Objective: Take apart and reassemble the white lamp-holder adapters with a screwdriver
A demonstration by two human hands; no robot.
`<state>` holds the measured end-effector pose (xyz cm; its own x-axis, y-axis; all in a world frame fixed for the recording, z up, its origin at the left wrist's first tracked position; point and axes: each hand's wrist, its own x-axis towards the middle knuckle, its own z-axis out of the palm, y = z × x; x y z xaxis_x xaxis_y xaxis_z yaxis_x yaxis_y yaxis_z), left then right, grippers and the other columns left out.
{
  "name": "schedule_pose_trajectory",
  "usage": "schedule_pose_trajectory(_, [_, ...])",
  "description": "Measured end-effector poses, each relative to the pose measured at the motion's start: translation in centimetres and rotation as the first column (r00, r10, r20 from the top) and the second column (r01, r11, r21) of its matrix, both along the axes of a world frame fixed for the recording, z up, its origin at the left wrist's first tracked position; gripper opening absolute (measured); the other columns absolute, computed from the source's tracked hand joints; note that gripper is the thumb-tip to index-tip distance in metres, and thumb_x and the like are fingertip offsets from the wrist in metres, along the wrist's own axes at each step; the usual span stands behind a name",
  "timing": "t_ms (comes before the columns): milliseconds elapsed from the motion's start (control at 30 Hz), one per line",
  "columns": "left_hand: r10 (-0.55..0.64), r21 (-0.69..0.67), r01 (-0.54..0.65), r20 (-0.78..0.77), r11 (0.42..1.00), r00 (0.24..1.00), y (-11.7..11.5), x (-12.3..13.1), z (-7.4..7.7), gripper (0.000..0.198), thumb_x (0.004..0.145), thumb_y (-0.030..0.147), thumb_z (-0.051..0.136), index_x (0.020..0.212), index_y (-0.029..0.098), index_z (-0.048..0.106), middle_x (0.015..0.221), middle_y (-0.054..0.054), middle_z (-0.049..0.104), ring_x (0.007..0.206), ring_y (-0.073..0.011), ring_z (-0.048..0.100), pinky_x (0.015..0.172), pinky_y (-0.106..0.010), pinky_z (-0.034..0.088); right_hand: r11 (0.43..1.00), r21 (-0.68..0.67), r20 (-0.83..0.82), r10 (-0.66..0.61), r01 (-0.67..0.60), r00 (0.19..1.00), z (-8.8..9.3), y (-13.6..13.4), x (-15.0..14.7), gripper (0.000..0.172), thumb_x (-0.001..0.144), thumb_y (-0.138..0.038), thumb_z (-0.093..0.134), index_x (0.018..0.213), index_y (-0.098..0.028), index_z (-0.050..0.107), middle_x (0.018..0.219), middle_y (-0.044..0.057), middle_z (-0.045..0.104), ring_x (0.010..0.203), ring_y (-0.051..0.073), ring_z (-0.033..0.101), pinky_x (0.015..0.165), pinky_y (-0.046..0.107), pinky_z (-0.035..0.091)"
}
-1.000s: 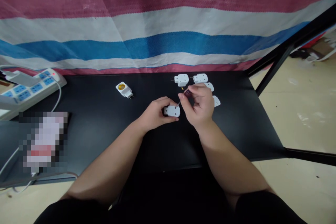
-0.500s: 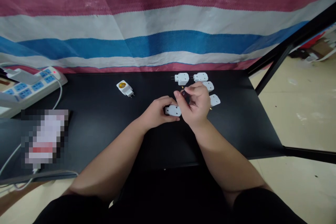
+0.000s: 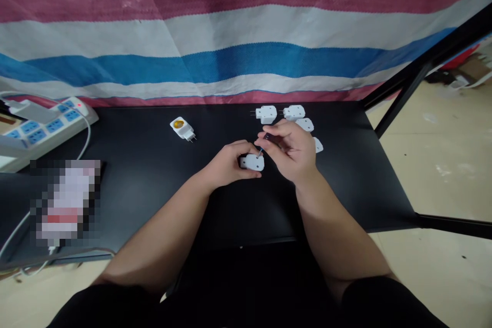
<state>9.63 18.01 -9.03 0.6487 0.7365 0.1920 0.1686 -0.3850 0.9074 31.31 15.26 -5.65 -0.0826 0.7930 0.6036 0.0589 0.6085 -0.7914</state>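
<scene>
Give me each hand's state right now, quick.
Left hand: closed around a white housing.
Right hand: closed on a dark-handled screwdriver, its tip at the housing.

The place looks like a small, improvised workshop corner. A plain black bench [image 3: 146, 179] crosses the view, and at twelve o'clock hangs a striped woven sheet [image 3: 230, 61]. A bare black metal frame [image 3: 430, 61] slants up at two o'clock; beyond it, cardboard-brown clutter [image 3: 471, 69] lies on a pale, shiny floor [image 3: 442, 164]. At nine o'clock sits a long multi-socket power strip [image 3: 54, 126], its red light lit. Alike white plug-in units [image 3: 268, 114] lie from one to three o'clock, near the middle, where the right hand [image 3: 294, 151] holds a screwdriver-like tool [image 3: 267, 136].
</scene>
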Motion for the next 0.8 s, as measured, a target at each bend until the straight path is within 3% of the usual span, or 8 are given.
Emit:
schedule_pose_trajectory(100, [-0.030, -0.056, 0.031, 0.018, 0.998, 0.999, 0.2, -0.3, -0.1, 0.048, 0.079, 0.036, 0.101, 0.120, 0.021, 0.080, 0.117, -0.008, 0.074, 0.091, -0.0206, 0.069, 0.078, -0.033, 0.055, 0.974, -0.141, -0.072, 0.170, -0.179, 0.983, 0.5, -0.3, -0.4, 0.024, 0.108, -0.030, 0.073, 0.132, -0.029, 0.077, 0.111, 0.004, 0.079, 0.098, 0.020, 0.079, 0.088, 0.041, 0.065])
schedule_pose_trajectory(167, [-0.043, -0.075, 0.046, 0.032, 0.996, 0.999, 0.4, -0.4, 0.0, 0.047, 0.078, 0.036, 0.101, 0.117, 0.020, 0.080, 0.112, -0.006, 0.074, 0.088, -0.0193, 0.068, 0.076, -0.032, 0.054, 0.920, -0.190, -0.182, 0.310, -0.342, 0.933, 0.7, -0.2, -0.8, 0.022, 0.111, -0.035, 0.068, 0.128, -0.027, 0.078, 0.101, 0.003, 0.076, 0.091, 0.019, 0.073, 0.085, 0.039, 0.062])
schedule_pose_trajectory(300, [-0.047, -0.056, 0.047, 0.011, 0.997, 0.999, 0.6, -0.3, 0.2, 0.043, 0.078, 0.036, 0.101, 0.114, 0.021, 0.081, 0.108, -0.006, 0.074, 0.094, -0.0219, 0.068, 0.082, -0.034, 0.055, 0.820, -0.160, -0.442, 0.438, -0.549, 0.783, 0.4, 0.1, -2.1, 0.021, 0.111, -0.044, 0.062, 0.107, -0.025, 0.070, 0.073, -0.004, 0.050, 0.066, 0.015, 0.049, 0.066, 0.033, 0.047])
schedule_pose_trajectory(400, [-0.037, -0.045, 0.037, 0.004, 0.998, 0.999, 0.6, -0.2, 0.2, 0.043, 0.078, 0.038, 0.101, 0.113, 0.022, 0.082, 0.109, -0.007, 0.075, 0.099, -0.0242, 0.069, 0.086, -0.036, 0.056, 0.852, -0.123, -0.469, 0.402, -0.508, 0.786, 0.1, 0.1, -2.9, 0.016, 0.111, -0.042, 0.068, 0.109, -0.030, 0.058, 0.070, -0.008, 0.043, 0.062, 0.014, 0.042, 0.062, 0.030, 0.040])
schedule_pose_trajectory(467, [-0.026, -0.045, 0.027, 0.013, 0.999, 1.000, 0.6, -0.1, 0.0, 0.042, 0.077, 0.038, 0.101, 0.110, 0.022, 0.081, 0.106, -0.006, 0.074, 0.097, -0.0239, 0.069, 0.085, -0.036, 0.056, 0.875, -0.130, -0.431, 0.373, -0.466, 0.822, -0.1, 0.1, -2.9, 0.019, 0.111, -0.042, 0.070, 0.106, -0.030, 0.056, 0.078, -0.007, 0.050, 0.066, 0.013, 0.050, 0.066, 0.031, 0.045])
schedule_pose_trajectory(600, [-0.048, -0.072, 0.051, 0.046, 0.996, 0.998, 0.5, -0.1, -0.1, 0.043, 0.078, 0.036, 0.101, 0.114, 0.021, 0.081, 0.105, -0.005, 0.071, 0.090, -0.0198, 0.067, 0.081, -0.033, 0.054, 0.911, -0.223, -0.342, 0.260, -0.347, 0.903, 0.3, 0.4, -1.7, 0.024, 0.108, -0.050, 0.073, 0.105, -0.027, 0.066, 0.111, 0.001, 0.063, 0.083, 0.013, 0.065, 0.075, 0.033, 0.058])
schedule_pose_trajectory(700, [-0.071, -0.074, 0.074, 0.044, 0.995, 0.997, 0.5, -0.1, 0.0, 0.044, 0.079, 0.034, 0.101, 0.117, 0.021, 0.082, 0.107, -0.005, 0.072, 0.091, -0.0192, 0.067, 0.081, -0.033, 0.054, 0.903, -0.305, -0.347, 0.190, -0.302, 0.918, 1.0, 0.7, -0.8, 0.034, 0.107, -0.058, 0.072, 0.098, -0.025, 0.070, 0.097, 0.001, 0.063, 0.085, 0.016, 0.065, 0.075, 0.033, 0.060])
schedule_pose_trajectory(800, [-0.095, -0.076, 0.096, 0.026, 0.992, 0.995, 0.5, -0.1, 0.2, 0.047, 0.079, 0.036, 0.101, 0.120, 0.021, 0.082, 0.110, -0.006, 0.075, 0.096, -0.0215, 0.069, 0.083, -0.034, 0.054, 0.843, -0.362, -0.440, 0.221, -0.397, 0.871, 1.6, 0.8, -1.0, 0.047, 0.108, -0.068, 0.064, 0.090, -0.025, 0.066, 0.073, -0.003, 0.052, 0.067, 0.014, 0.053, 0.066, 0.033, 0.056])
